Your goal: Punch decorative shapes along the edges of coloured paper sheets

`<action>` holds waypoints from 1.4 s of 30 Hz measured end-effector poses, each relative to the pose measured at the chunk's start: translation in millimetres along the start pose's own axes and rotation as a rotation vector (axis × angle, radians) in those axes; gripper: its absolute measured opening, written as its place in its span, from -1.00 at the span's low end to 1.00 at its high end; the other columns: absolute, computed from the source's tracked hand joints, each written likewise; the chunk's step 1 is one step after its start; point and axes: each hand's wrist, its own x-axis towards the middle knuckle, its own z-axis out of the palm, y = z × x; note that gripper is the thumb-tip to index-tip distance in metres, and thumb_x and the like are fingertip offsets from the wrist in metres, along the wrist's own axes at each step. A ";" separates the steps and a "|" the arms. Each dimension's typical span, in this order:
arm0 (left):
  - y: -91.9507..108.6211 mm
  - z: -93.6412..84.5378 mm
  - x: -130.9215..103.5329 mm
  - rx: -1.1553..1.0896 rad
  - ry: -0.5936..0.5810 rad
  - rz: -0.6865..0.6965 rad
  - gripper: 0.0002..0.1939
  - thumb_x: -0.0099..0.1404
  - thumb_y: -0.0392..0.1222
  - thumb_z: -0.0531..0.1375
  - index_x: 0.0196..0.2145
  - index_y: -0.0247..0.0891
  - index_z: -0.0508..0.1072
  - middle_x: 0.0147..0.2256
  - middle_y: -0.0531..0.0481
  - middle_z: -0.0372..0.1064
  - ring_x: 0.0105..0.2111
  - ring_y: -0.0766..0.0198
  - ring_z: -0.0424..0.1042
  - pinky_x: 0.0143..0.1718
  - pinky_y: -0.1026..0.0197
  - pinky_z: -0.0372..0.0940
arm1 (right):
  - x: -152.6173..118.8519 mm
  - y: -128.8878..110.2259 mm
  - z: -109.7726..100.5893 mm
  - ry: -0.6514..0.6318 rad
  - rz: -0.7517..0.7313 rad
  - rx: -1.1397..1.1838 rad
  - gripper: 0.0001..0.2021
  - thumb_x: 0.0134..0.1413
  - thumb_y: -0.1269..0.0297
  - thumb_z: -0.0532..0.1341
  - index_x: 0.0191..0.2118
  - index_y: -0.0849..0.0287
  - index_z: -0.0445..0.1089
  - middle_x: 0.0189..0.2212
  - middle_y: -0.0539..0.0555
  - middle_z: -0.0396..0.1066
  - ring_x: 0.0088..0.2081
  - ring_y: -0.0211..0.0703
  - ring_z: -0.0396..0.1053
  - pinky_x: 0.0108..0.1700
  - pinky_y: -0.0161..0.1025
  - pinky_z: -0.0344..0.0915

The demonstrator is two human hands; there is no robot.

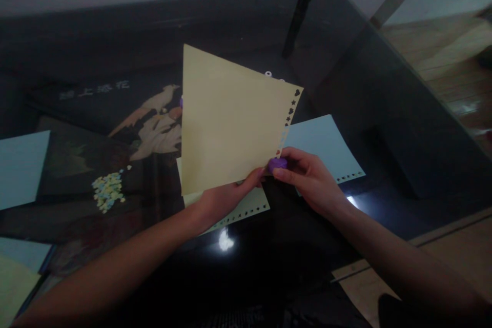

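Observation:
A yellow paper sheet [234,118] is held up above the dark glass table, with heart, star and other shapes cut along its right edge. My left hand [226,199] grips it at the lower edge, thumb on the near side and the other fingers mostly hidden. Pinched between thumb and fingers of my right hand [311,177] is a small purple punch [277,165], which sits at the sheet's lower right corner. Under the raised sheet lies a pale green sheet [251,204] with a punched edge.
A blue sheet [321,143] with a punched edge lies on the right. Small paper cutouts [108,190] are heaped at the left, near another blue sheet [23,169]. A dark pole [302,10] stands at the back. The table's right edge [415,74] slants away.

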 end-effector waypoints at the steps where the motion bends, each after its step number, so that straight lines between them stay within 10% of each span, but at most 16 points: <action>1: -0.1 -0.2 -0.1 0.020 0.020 -0.001 -0.58 0.30 0.10 0.01 -0.57 -0.12 0.43 -0.42 -0.01 0.53 -0.08 0.11 0.44 0.07 0.06 0.26 | 0.2 0.3 0.3 0.003 0.001 -0.003 -0.80 -0.13 0.28 0.38 -0.30 0.10 0.45 -0.35 -0.03 0.48 -0.29 -0.24 0.41 -0.10 -0.19 0.30; 20: -3.3 -8.5 3.6 0.172 0.146 -0.026 -0.60 0.30 0.02 0.03 -0.58 -0.10 0.49 -0.38 0.01 0.56 -0.13 0.07 0.45 0.19 -0.07 0.08 | 0.5 -0.9 -2.7 0.055 0.029 -0.145 -0.66 -0.20 0.26 0.40 -0.19 0.07 0.44 -0.24 0.03 0.51 -0.19 -0.14 0.45 -0.02 -0.06 0.33; 42: 6.2 -16.8 4.8 -0.010 0.100 -0.132 -0.55 0.32 0.01 0.01 -0.62 -0.13 0.49 -0.44 0.02 0.54 -0.27 0.16 0.48 0.07 0.05 0.19 | -0.1 -7.9 -8.9 0.000 0.019 0.026 -0.69 0.20 0.00 0.09 -0.22 0.15 0.36 -0.30 0.10 0.53 -0.43 -0.24 0.44 -0.37 -0.25 0.31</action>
